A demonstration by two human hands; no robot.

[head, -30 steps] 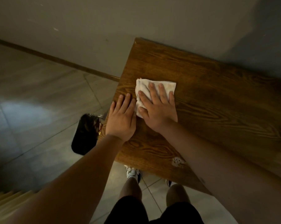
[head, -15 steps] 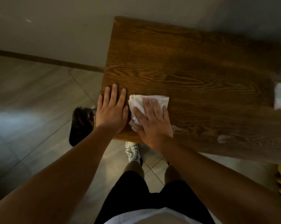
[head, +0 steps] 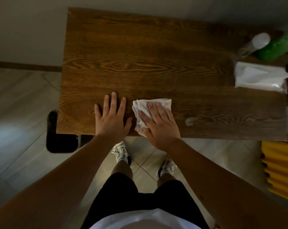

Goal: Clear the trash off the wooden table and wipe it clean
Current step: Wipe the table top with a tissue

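Observation:
A dark wooden table (head: 140, 55) fills the upper middle of the head view. My right hand (head: 158, 123) lies flat with straight fingers on a crumpled white cloth (head: 140, 111), pressing it onto the tabletop near the front edge. My left hand (head: 112, 117) rests flat on the bare wood just left of the cloth, fingers spread. A pale smudge (head: 189, 121) marks the wood to the right of my right hand.
At the table's right end lie a white tissue pack (head: 259, 78), a green bottle (head: 277, 45) and a clear bottle with a white cap (head: 254, 44). A black bin (head: 57, 142) stands on the floor under the left front corner. A yellow slatted object (head: 279, 167) is at the right.
My right hand has slid the cloth toward the table's front edge and to the right. My left hand moved along beside it. The view swung right, bringing in the bottles and tissue pack.

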